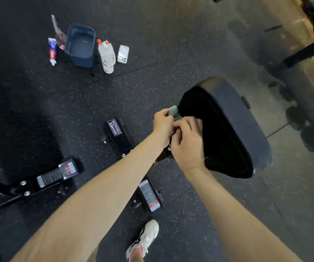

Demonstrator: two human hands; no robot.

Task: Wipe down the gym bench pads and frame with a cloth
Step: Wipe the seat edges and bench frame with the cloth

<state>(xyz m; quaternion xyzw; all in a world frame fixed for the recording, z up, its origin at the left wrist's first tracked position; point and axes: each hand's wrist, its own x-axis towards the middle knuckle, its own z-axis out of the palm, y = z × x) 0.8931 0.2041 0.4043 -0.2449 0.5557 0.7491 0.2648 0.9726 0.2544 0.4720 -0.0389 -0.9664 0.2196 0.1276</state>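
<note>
Seen from the head camera, the left hand has its fingers curled round a bunched green cloth, held against the near edge of the black bench pad. The right hand is just beside it with its fingers bent at the cloth's lower end; I cannot tell whether they grip it. The bench frame stands on the floor below the hands.

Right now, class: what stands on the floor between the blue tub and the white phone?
A white bottle with a red cap, possibly two close together, stands between the blue tub and the phone, as the head view shows.
</note>
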